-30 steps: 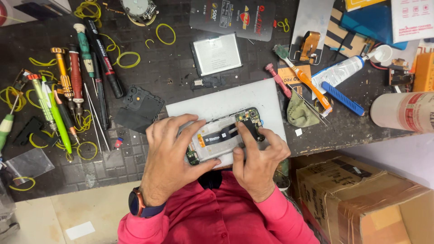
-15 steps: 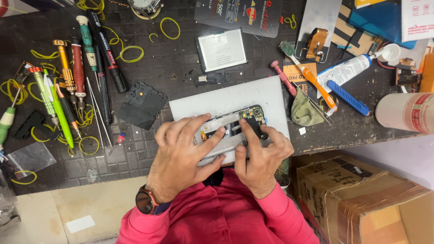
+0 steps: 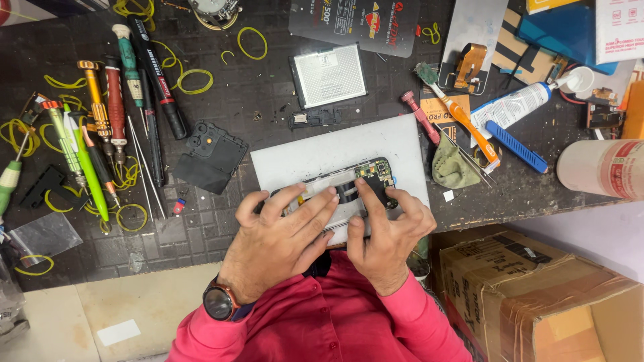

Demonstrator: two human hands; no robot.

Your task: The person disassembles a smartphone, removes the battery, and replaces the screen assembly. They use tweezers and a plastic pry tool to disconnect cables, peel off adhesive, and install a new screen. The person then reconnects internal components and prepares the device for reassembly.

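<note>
**Both hands on an opened phone**

Where the dark counter [image 3: 221,234] fills most of the frame, a white mat [image 3: 335,151] lies at its centre near the lower edge, and an opened phone [image 3: 362,182] rests on it. A cardboard box [image 3: 537,295] sits in the lower right corner, off the counter.

The phone's long axis runs left to right, tilted a little upward toward the right; its circuit-board end points to the right of centre. Both hands come at it from below, so it lies just above the palms and under the fingers.

The left hand [image 3: 282,241] is spread flat, fingers fanned over the phone's left and middle part, touching it. The right hand [image 3: 389,231] presses on the right part, its forefinger laid along the dark board; whether it pinches anything small I cannot tell. The right hand is nearer the board end.

At the left of the frame a row of screwdrivers [image 3: 100,134] lies among yellow rubber bands [image 3: 194,77]. A toothbrush [image 3: 456,110] lies upper right of the mat.
</note>
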